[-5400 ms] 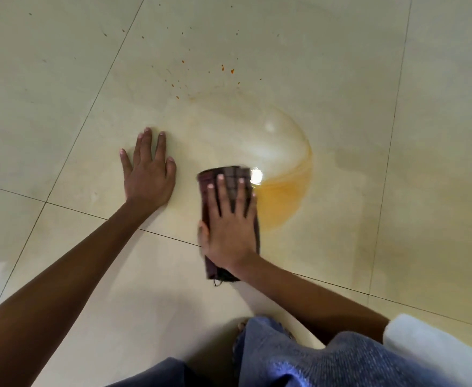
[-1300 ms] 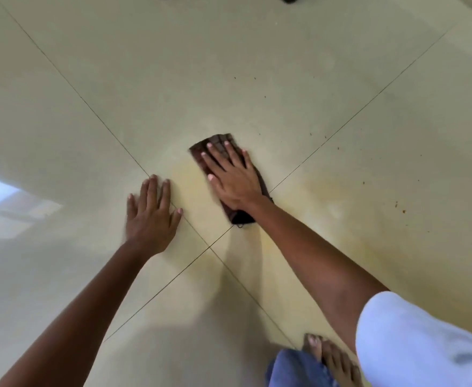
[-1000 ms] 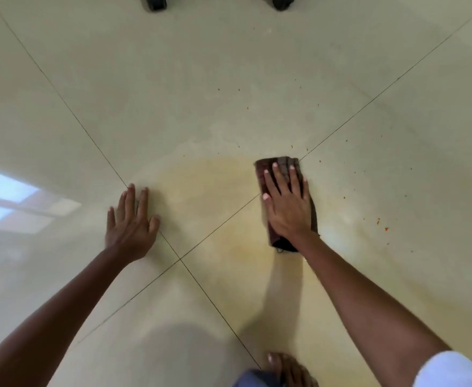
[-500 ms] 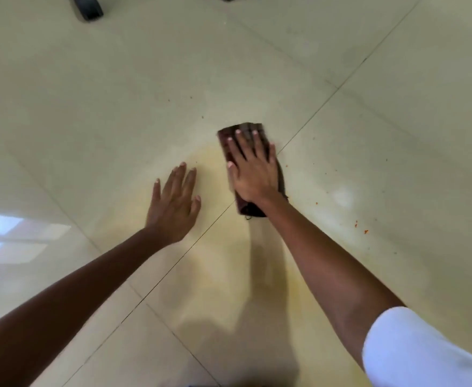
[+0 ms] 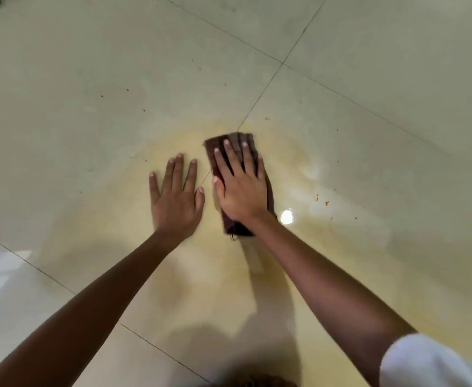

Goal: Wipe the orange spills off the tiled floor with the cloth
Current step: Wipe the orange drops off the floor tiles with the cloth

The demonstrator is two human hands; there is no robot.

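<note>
Right now your right hand [image 5: 242,191] lies flat, fingers straight and spread, pressing the folded dark cloth [image 5: 233,227] onto the tiled floor [image 5: 89,79]. Just beside it, your left hand [image 5: 176,199] rests palm-down with its fingers extended. A pale orange smear [image 5: 201,275] surrounds both hands, and small orange specks [image 5: 326,203] lie to the right.

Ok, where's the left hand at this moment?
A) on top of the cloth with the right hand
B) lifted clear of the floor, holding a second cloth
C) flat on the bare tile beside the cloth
C: the left hand lies fingers spread on the tiled floor, just left of the cloth, which only the right hand presses down.
</note>
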